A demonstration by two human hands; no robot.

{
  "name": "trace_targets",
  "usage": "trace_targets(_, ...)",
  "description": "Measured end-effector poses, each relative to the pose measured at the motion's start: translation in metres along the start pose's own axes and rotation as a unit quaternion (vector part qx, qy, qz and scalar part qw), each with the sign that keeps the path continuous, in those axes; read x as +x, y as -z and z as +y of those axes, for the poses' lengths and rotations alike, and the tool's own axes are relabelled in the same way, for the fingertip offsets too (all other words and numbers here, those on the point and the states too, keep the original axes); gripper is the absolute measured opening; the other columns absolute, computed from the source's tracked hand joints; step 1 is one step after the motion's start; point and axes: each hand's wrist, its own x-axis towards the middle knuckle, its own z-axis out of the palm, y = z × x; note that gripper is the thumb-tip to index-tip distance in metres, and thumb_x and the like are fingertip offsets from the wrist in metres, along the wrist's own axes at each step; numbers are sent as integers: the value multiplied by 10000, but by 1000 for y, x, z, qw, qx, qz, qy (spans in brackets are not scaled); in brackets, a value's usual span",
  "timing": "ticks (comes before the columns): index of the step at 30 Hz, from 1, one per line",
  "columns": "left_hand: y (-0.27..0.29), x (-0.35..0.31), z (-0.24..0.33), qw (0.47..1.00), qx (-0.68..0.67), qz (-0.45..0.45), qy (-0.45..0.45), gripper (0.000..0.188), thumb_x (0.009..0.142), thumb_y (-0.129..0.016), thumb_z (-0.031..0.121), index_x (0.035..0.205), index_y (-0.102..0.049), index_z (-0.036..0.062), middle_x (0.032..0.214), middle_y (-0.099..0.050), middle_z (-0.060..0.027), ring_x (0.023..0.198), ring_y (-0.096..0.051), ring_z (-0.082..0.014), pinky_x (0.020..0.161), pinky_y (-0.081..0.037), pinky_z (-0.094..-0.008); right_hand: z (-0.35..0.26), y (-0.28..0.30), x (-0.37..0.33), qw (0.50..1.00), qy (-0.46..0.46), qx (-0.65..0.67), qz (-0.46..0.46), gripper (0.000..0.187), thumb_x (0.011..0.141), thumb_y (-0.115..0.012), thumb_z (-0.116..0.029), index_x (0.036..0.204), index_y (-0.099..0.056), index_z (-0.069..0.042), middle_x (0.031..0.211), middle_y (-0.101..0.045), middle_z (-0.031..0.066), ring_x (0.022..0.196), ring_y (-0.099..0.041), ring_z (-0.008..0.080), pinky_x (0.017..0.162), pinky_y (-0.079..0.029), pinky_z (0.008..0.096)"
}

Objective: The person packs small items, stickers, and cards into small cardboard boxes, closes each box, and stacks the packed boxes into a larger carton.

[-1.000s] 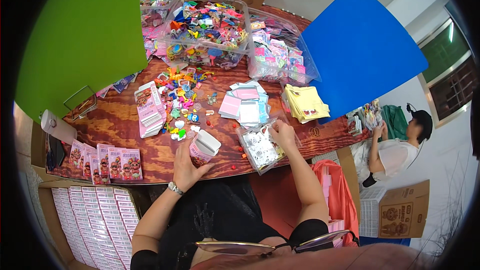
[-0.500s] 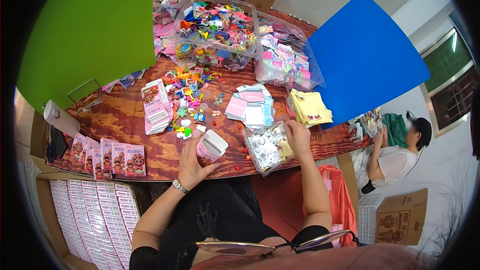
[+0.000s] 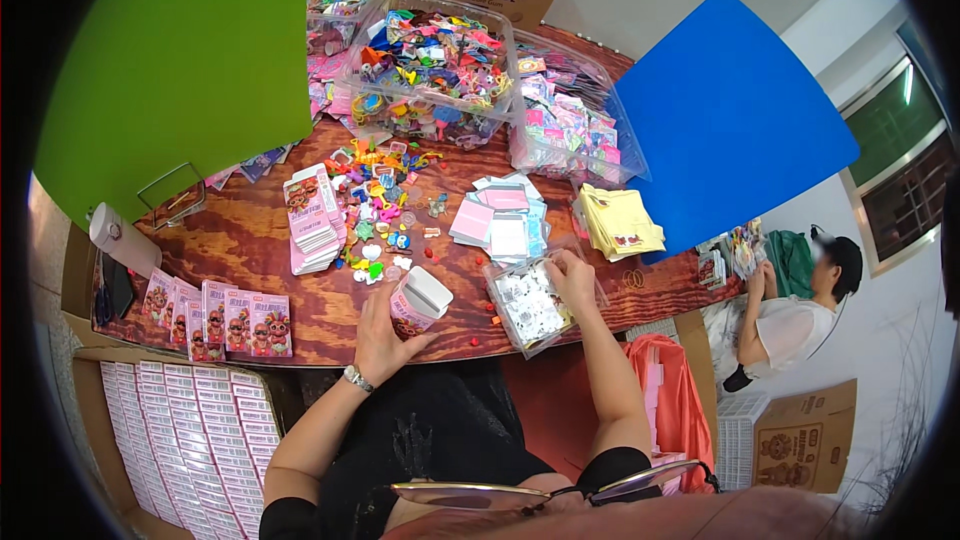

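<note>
My left hand (image 3: 382,336) is wrapped round a small pink carton (image 3: 420,304), whose top stands open at the table's front edge. To its right is a clear plastic tray (image 3: 537,344) holding white and silvery small packets (image 3: 528,302). My right hand (image 3: 574,286) reaches over the tray's right side, fingers curled down among the packets; whatever they pinch is hidden. Beyond the tray lies a loose pile of pink, white and pale blue cards (image 3: 500,212). A stack of yellow packets (image 3: 620,222) sits farther right.
Small colourful plastic toys (image 3: 375,205) spread beside stacked flat pink cartons (image 3: 314,220). Several pink cartons (image 3: 245,320) lie at left, near a pale cup (image 3: 122,238). Clear bins (image 3: 430,105) of trinkets stand behind. A blue panel (image 3: 735,120) rises at right; a person (image 3: 790,315) works beyond.
My right hand has shifted left and slightly down, from the tray's right edge onto the packets. My left hand still holds the carton in nearly the same place.
</note>
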Motion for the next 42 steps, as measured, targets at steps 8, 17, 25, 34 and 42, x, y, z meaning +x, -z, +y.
trace_targets(8, -5, 0, -3, 998, 58, 32, 0, 778, 647, -908, 280, 1271, -528, 12, 1154, -604, -187, 1066, -569, -386, 912, -470, -470, -125, 52, -16, 975, 98, 199, -28, 69, 887, -686, -41, 929, -686, 14, 767, -712, 121, 670, -699, 195, 614, -521, 304)
trace_targets(17, -3, 2, 4, 994, 83, 65, -26, 805, 631, -913, 269, 1283, -516, 16, 1101, -608, -172, 1007, -580, -371, 852, -493, -450, -225, 2, -38, 879, 474, -28, -28, 233, 782, -708, -71, 1005, -640, -62, 808, -605, 62, 723, -664, 252, 594, -531, 368)
trace_targets(25, 3, -5, -1, 991, 111, 62, -35, 944, 592, -924, 218, 1384, -451, 17, 1155, -603, -178, 1009, -583, -372, 856, -491, -444, -228, -6, -37, 878, 457, -74, -124, 271, 752, -684, -64, 1015, -621, -61, 883, -615, 71, 793, -670, 275, 678, -562, 377)
trace_targets(34, 6, -5, -1, 993, 59, 80, -58, 1084, 598, -935, 249, 1479, -334, 52, 1257, -579, -195, 1063, -585, -382, 889, -497, -449, -224, 3, -44, 884, 422, 161, -122, 265, 823, -721, -57, 1072, -630, -52, 1144, -647, 150, 944, -669, 328, 806, -551, 423)
trace_targets(42, 2, -3, -9, 989, -18, 118, -84, 1107, 645, -935, 318, 1499, -262, 109, 1257, -576, -198, 1114, -600, -379, 885, -521, -465, -211, -8, -61, 894, 426, 136, 31, 393, 752, -823, -123, 1105, -665, -55, 1261, -608, 157, 1013, -641, 302, 809, -529, 381)
